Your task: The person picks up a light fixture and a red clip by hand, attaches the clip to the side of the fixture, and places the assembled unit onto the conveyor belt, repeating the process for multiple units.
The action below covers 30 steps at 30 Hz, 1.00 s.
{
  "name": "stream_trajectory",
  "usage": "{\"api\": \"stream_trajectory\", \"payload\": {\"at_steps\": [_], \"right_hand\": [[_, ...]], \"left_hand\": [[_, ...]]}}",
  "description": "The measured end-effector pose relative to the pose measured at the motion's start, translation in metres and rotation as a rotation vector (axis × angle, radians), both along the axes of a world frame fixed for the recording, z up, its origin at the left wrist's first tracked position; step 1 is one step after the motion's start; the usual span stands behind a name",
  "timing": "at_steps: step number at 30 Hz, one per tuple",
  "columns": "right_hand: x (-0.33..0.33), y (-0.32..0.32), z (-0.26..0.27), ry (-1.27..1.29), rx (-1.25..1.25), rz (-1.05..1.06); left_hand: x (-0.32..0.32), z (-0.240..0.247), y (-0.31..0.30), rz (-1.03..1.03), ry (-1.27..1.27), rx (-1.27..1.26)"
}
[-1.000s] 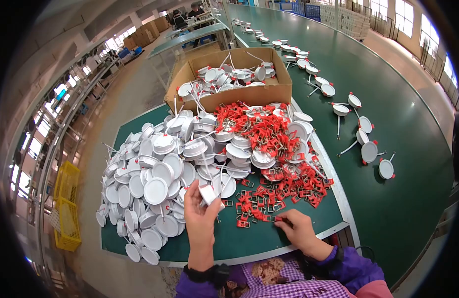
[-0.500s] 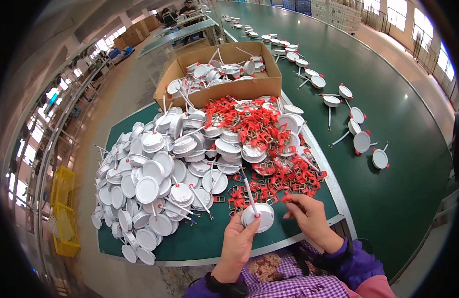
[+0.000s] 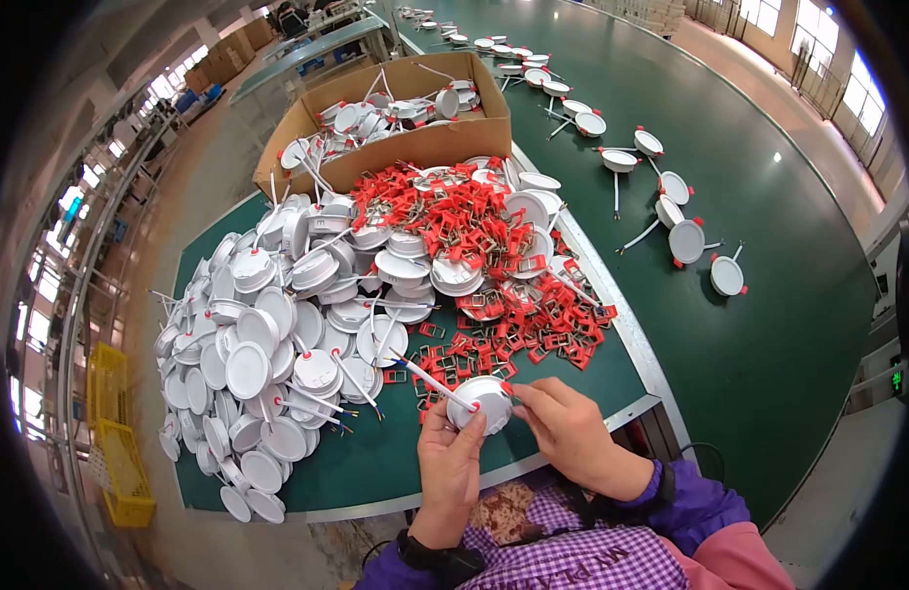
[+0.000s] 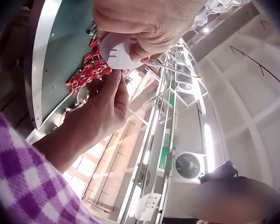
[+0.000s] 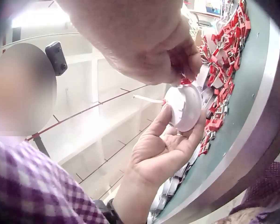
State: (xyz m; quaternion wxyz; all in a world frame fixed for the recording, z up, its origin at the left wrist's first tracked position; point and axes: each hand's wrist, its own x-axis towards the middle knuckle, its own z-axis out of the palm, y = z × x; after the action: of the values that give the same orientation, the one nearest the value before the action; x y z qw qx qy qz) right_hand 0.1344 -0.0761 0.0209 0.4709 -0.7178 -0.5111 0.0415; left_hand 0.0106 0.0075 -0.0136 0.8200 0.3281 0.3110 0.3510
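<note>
In the head view my left hand point(image 3: 449, 472) grips a round white downlight point(image 3: 488, 403) by its edge, thumb on the back near the red cable grommet. Its white cable point(image 3: 430, 379) sticks out up and to the left, with bare coloured wire ends. My right hand point(image 3: 577, 438) pinches a small red clip point(image 5: 185, 81) between thumb and fingertips, right at the downlight's rim. Both hands meet over the front part of the green table. The left wrist view shows the downlight point(image 4: 119, 51) between the two hands, with the clip mostly hidden by fingers.
A heap of white downlights point(image 3: 248, 369) covers the table's left side. Red clips with metal frames point(image 3: 454, 216) lie piled right of it. Behind stands a cardboard box point(image 3: 415, 146) of downlights. Right of the metal edge point(image 3: 612, 324), a green conveyor point(image 3: 769, 177) carries a row of downlights.
My left hand brought the downlight rightward and turned its cabled back into view. My right hand lifted a red clip from the pile and moved it to the downlight's rim.
</note>
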Motion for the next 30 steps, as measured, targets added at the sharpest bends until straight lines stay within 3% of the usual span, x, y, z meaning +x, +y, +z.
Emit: {"api": "stream_trajectory", "payload": {"at_steps": [7,12,19,25,27,30], "right_hand": [[0.004,-0.003,-0.002,0.139,0.009,0.021],[-0.003,-0.003,-0.005,0.121,0.002,-0.011],[-0.003,0.000,-0.008,0.122,0.015,-0.027],[0.006,-0.004,-0.016,0.426,-0.022,0.082],[0.003,-0.009,-0.008,0.699,-0.137,0.098],[-0.001,-0.014,-0.005,0.884,-0.221,0.165]], "left_hand": [[0.003,0.005,-0.004,0.025,-0.018,0.023],[0.002,-0.001,-0.006,0.019,0.003,0.265],[-0.001,0.002,-0.005,-0.031,0.059,0.362],[-0.008,0.004,-0.007,-0.073,0.042,0.301],[-0.014,0.003,-0.008,-0.099,0.028,0.214],[-0.026,-0.001,-0.010,-0.124,0.006,0.091]]}}
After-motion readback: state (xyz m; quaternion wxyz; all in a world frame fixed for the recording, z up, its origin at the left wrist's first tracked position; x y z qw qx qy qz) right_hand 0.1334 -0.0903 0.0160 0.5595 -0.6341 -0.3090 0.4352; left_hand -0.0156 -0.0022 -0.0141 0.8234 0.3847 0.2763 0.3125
